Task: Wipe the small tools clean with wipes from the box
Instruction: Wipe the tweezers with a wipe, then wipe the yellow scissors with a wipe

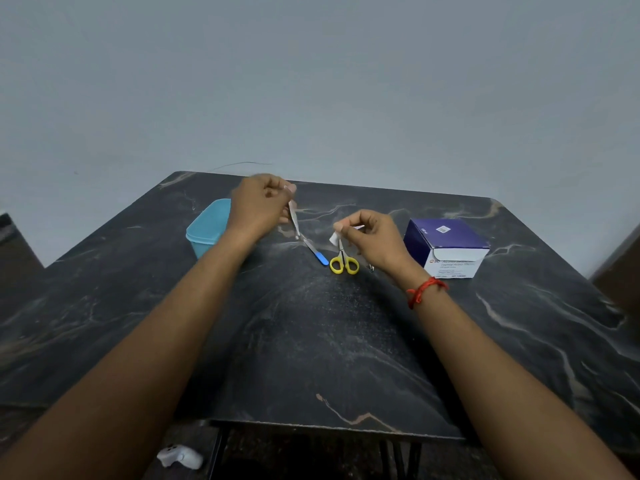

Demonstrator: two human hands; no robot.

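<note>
Slim metal tool [293,216] raised just left of yellow scissors [343,263]; left hand [259,206] grip pinching its top end. Right hand [372,237] grip pinching white wipe [333,238] above scissors. Risk: wipe drag twists tool loose from thin pinch, dropping it onto blue-handled tool [317,253].

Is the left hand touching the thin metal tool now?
Touching. The head view shows the left hand pinching the upper end of the thin metal tool between its fingertips, with no gap between them.
</note>
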